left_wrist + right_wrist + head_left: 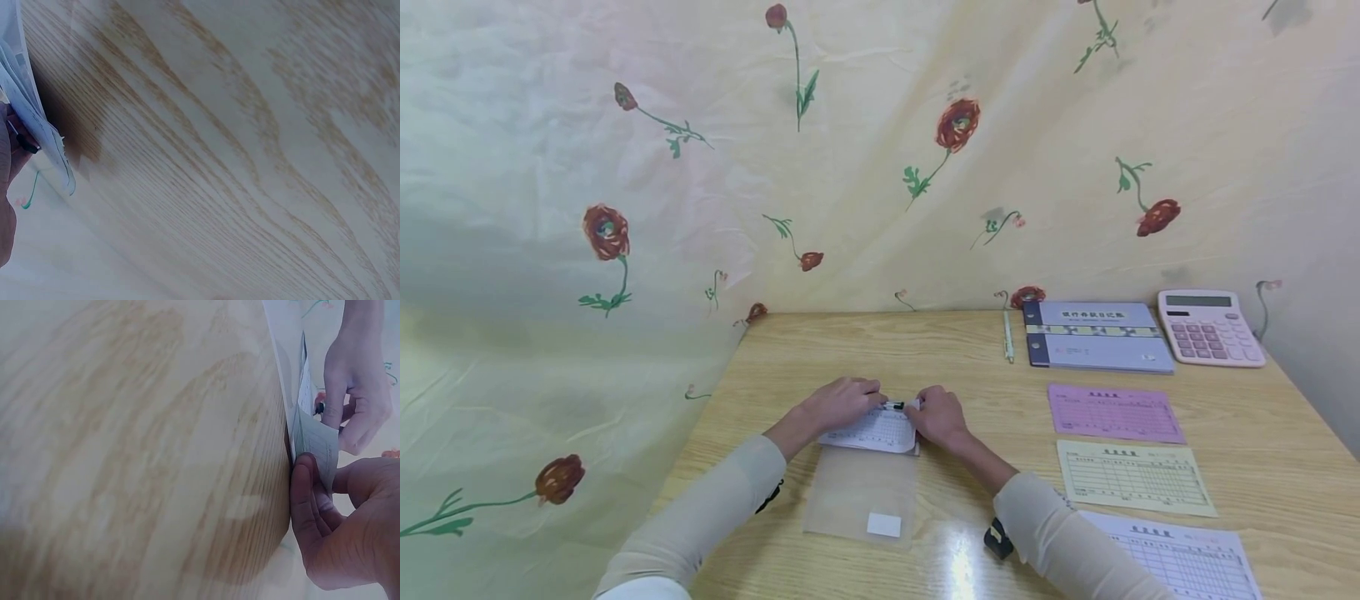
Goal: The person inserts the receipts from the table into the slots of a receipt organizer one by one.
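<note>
A stack of white printed forms (880,432) lies at the top of a translucent folder (853,492) with a white label, between my hands. At the forms' far edge is a small black binder clip (895,406) with silver wire handles. My left hand (844,403) grips the clip at its handle; in the left wrist view the clip (26,144) sits by the fingertips, partly hidden. My right hand (942,414) pinches the corner of the forms between thumb and fingers. The right wrist view shows this paper corner (320,447) bent up, away from the table.
To the right lie a pink form (1116,413), a yellow form (1135,477) and a white form (1187,554). Behind them are a blue account book (1097,346), a pen (1008,337) and a pink calculator (1210,329). A flowered curtain (865,167) borders the wooden table (775,350).
</note>
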`<control>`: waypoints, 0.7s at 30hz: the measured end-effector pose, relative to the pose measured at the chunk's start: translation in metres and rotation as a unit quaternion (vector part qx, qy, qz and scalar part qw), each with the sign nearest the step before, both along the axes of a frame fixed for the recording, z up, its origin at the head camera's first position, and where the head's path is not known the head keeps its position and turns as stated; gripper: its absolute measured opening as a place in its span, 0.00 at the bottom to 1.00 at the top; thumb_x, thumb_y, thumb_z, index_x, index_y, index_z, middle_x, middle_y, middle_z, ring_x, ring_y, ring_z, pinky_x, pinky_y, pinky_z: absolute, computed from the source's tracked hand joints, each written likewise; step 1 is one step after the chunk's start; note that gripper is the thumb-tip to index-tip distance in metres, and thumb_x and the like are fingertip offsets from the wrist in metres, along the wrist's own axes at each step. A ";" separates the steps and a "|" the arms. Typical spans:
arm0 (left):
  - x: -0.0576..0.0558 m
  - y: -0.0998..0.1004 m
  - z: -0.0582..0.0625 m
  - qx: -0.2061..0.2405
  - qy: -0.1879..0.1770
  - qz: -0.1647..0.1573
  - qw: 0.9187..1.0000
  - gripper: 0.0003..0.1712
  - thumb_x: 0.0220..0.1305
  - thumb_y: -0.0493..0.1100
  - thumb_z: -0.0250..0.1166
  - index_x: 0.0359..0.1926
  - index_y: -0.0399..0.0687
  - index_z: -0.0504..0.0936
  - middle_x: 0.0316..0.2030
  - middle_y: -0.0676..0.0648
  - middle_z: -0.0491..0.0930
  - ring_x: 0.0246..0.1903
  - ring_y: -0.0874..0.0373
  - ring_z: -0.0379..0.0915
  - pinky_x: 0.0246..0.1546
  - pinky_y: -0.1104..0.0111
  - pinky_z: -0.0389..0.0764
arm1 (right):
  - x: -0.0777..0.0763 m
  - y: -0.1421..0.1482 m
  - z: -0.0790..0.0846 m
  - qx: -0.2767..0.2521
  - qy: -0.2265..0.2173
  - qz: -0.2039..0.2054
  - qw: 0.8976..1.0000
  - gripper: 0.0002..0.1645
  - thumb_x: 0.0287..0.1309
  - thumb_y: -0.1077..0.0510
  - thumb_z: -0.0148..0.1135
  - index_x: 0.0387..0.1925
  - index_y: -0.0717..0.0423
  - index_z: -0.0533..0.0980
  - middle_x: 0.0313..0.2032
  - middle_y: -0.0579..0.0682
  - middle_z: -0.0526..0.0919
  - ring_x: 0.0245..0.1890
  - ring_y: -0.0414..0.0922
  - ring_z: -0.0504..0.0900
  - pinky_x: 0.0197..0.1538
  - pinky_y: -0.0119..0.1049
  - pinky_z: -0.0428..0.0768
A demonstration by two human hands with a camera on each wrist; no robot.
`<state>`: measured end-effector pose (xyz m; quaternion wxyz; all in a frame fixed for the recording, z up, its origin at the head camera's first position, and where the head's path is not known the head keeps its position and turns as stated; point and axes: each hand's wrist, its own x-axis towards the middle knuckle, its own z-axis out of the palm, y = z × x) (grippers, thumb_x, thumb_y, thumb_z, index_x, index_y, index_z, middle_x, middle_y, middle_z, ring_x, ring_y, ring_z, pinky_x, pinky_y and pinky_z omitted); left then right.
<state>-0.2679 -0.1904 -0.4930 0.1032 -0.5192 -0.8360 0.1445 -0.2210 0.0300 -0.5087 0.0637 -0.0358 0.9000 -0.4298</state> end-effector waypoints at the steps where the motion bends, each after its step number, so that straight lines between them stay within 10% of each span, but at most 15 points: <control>1: 0.000 0.000 0.000 -0.002 0.001 0.001 1.000 0.15 0.78 0.34 0.63 0.58 0.47 0.88 0.43 0.50 0.83 0.41 0.62 0.84 0.39 0.75 0.86 | 0.000 0.000 0.000 -0.002 -0.006 0.000 1.000 0.12 0.69 0.59 0.65 0.31 0.62 0.84 0.15 0.47 0.78 0.14 0.39 0.74 0.17 0.27 0.66; 21: -0.001 0.001 -0.002 -0.019 -0.008 0.012 1.000 0.14 0.79 0.36 0.61 0.59 0.48 0.88 0.44 0.51 0.83 0.42 0.62 0.84 0.42 0.75 0.86 | 0.000 0.007 0.007 -0.039 -0.066 -0.001 0.997 0.14 0.68 0.63 0.56 0.43 0.72 0.83 0.24 0.55 0.83 0.20 0.44 0.81 0.20 0.29 0.76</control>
